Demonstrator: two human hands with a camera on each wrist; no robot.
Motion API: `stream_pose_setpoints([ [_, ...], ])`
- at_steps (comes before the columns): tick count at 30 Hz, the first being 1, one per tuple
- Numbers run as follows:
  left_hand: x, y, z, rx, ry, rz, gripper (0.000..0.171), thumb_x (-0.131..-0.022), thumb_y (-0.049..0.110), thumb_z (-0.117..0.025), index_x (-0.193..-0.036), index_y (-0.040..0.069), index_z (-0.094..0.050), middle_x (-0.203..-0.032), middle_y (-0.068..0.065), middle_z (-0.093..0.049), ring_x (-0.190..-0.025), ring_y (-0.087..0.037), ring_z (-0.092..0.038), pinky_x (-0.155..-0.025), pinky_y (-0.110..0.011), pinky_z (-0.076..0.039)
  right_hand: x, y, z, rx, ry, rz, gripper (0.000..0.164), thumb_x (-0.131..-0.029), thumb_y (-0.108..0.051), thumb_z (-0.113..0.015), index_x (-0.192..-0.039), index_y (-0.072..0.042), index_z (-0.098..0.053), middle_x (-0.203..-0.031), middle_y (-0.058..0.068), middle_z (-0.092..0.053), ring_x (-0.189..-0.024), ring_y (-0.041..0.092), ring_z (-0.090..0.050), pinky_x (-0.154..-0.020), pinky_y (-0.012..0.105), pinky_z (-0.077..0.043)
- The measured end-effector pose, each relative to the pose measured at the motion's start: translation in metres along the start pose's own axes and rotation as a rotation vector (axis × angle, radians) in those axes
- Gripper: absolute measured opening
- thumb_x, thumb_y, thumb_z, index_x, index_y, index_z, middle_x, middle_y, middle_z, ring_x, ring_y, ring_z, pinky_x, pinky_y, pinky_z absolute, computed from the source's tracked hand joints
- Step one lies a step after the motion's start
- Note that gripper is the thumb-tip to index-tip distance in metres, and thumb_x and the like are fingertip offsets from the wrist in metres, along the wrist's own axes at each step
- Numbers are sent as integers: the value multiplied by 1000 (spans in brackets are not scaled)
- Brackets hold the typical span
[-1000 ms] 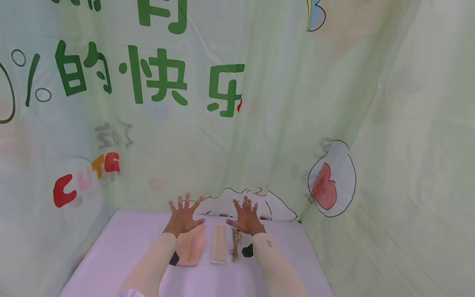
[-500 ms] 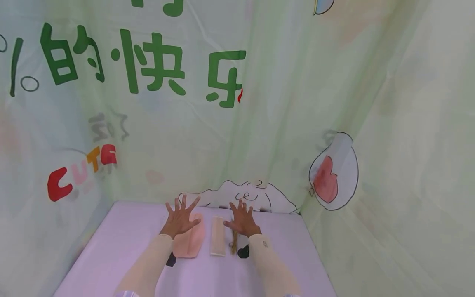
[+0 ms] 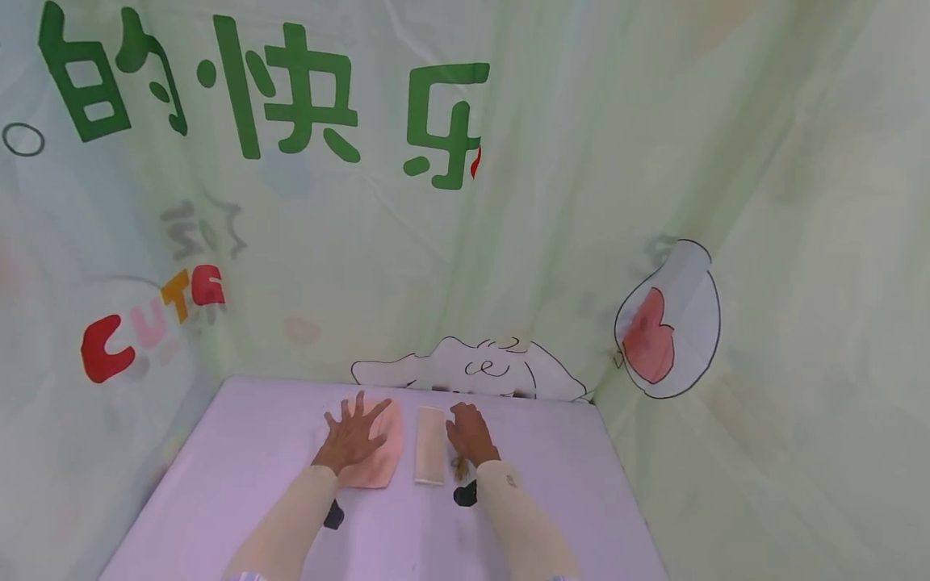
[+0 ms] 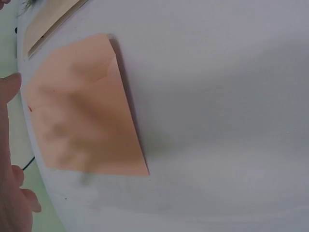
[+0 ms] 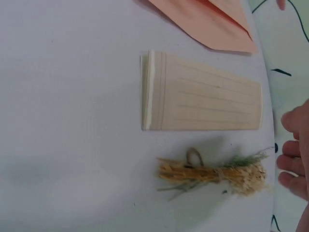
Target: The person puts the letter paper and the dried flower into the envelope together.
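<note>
In the head view my left hand (image 3: 352,436) is held with fingers spread over a salmon-pink envelope (image 3: 388,464) on the table. The left wrist view shows the envelope (image 4: 96,116) lying flat under the hand's shadow, with my thumb and fingers at the left edge. My right hand (image 3: 471,436), fingers loosely bent and holding nothing, overlaps a small bunch of dried flowers (image 3: 460,468). From the right wrist, the bunch (image 5: 212,174) shows a twine loop and green sprigs. Between the hands lies folded, lined cream paper (image 3: 430,448), its lines plain in the right wrist view.
The lilac-covered table (image 3: 407,541) backs onto a pale curtain (image 3: 349,266) with green lettering and drawings. More curtain hangs at both sides. A small dark object sits beside each wrist, such as the black one (image 3: 465,493) at the right.
The head view has tilted downward. Both hands have come lower toward the table, and the right hand's fingers have gone from spread to loosely bent. The envelope, paper and dried flowers stay in place.
</note>
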State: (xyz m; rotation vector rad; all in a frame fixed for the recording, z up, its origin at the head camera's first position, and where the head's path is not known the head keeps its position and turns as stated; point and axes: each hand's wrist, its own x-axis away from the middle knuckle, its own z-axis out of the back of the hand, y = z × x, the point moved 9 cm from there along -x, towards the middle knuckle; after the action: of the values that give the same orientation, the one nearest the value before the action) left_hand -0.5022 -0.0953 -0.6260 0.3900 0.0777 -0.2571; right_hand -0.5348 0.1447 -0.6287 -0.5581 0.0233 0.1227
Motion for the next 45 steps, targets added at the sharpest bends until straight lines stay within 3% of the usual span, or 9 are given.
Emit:
stream_pose_setpoints([
  [5,4,-8,-17,40,-59,47,64,-102,30,-75,-162,19,-52,-171,-40,-29,-148,-76,-33,-106,-98,-25,-4,3,-2,-13,134,-35,25,-100,-17,-78,-110,5,-71,-102,18,-74,-93,33,-71,-86,50,-62],
  [8,7,-12,-24,80,-95,71,63,-103,27,-74,-161,19,-52,-172,-40,-26,-149,-78,-28,-107,-99,-21,-6,7,-7,-14,142,-123,27,-96,-20,-83,-101,3,-70,-90,14,-72,-80,27,-68,-76,47,-62],
  [12,10,-18,-36,130,-141,109,62,-103,25,-74,-160,20,-53,-174,-40,-22,-151,-77,-24,-109,-98,-18,-6,16,-21,-18,128,-228,30,-91,-22,-89,-96,0,-68,-81,10,-68,-72,23,-63,-74,46,-60],
  [22,15,-34,-58,184,-221,179,57,-104,26,-69,-159,22,-53,-177,-37,-17,-156,-71,-22,-116,-94,-19,-3,27,-49,-90,149,-349,35,-86,-18,-89,-104,5,-69,-86,14,-69,-78,29,-66,-82,53,-59],
  [31,19,-43,-62,246,-178,157,55,-103,17,-68,-156,16,-51,-169,-44,-26,-150,-76,-23,-118,-91,-20,-3,21,-60,10,260,-390,34,-77,-18,-96,-91,0,-71,-82,13,-73,-77,31,-70,-76,54,-59],
  [39,19,-42,-58,224,-180,164,55,-104,17,-70,-156,17,-52,-170,-43,-28,-152,-72,-27,-119,-88,-24,1,17,-69,7,314,-402,11,-81,-4,-78,-87,-2,-69,-79,14,-70,-74,32,-70,-74,59,-61],
  [45,19,-42,-58,207,-175,167,54,-104,17,-71,-155,18,-52,-169,-42,-30,-151,-72,-28,-118,-88,-25,2,21,-75,-99,364,-439,17,-78,0,-75,-92,4,-68,-82,20,-70,-74,36,-69,-69,60,-61],
])
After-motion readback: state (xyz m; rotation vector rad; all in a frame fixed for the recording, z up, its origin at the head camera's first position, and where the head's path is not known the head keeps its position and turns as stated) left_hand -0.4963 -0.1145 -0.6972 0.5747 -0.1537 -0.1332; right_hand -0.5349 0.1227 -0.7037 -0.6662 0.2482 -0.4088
